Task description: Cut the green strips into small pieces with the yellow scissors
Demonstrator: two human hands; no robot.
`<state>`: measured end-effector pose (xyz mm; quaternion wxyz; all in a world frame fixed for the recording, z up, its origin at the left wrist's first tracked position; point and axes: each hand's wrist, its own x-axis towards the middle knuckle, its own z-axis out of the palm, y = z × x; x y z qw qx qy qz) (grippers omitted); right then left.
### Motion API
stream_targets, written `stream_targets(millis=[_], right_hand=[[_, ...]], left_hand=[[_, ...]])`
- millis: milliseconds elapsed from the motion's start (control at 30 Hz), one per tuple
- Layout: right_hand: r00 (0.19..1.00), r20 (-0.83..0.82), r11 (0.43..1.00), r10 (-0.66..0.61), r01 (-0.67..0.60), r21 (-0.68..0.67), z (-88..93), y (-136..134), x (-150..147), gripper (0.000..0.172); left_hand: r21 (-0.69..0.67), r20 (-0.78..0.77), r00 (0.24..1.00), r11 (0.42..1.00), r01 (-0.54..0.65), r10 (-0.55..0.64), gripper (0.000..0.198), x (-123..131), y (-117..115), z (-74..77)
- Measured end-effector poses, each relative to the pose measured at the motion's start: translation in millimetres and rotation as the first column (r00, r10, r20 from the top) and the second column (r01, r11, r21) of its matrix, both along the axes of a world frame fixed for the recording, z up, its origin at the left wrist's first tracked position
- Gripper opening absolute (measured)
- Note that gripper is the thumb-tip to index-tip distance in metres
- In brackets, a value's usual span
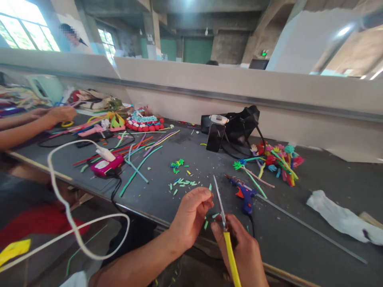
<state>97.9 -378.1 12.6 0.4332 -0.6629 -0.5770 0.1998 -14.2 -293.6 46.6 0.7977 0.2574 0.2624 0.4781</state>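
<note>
My right hand (241, 249) is closed round yellow-handled scissors (223, 217), whose blades point up and away from me. My left hand (191, 213) is pinched shut just left of the blades, fingertips close to the metal; what it holds is too small to make out. Small green foam scraps (184, 182) lie scattered on the grey table (167, 199) in front of both hands. A blue glue gun (243, 193) lies just beyond my right hand.
Long foam strips (140, 159) and a pink device (106, 165) with a white cable lie to the left. A bunch of foam flowers (275, 159), a black bag (239, 127) and a white cloth (341, 217) sit right. Another person's arms (32, 123) work at far left.
</note>
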Motion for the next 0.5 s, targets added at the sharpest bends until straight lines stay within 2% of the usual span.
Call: stream_targets(millis=[167, 233, 333, 433, 500], right_hand=[[0.999, -0.042, 1.0, 0.004, -0.003, 0.023, 1.3, 1.9, 9.6, 0.038], [0.999, -0.032, 1.0, 0.013, -0.013, 0.006, 1.7, 2.7, 15.1, 0.038], [1.0, -0.02, 1.0, -0.012, 0.012, 0.01, 4.2, 2.5, 20.7, 0.037], [0.998, -0.042, 0.998, -0.055, 0.055, 0.008, 7.9, 0.6, 23.2, 0.038], [0.993, -0.073, 0.996, -0.088, 0.088, -0.003, 10.7, -1.2, 24.0, 0.038]], left_hand=[[0.055, -0.027, 0.998, 0.997, -0.061, 0.063, 0.013, -4.7, 5.2, -1.4], [0.09, -0.096, 0.993, 0.994, -0.059, 0.067, 0.013, -7.4, 7.8, 0.3], [0.192, -0.284, 0.954, 0.981, -0.038, 0.092, 0.012, -13.5, 15.8, 4.0], [0.353, -0.507, 0.83, 0.935, -0.044, 0.231, 0.012, -24.5, 33.0, 5.2], [0.481, -0.64, 0.685, 0.877, 0.006, 0.347, 0.009, -34.3, 47.9, 2.5]])
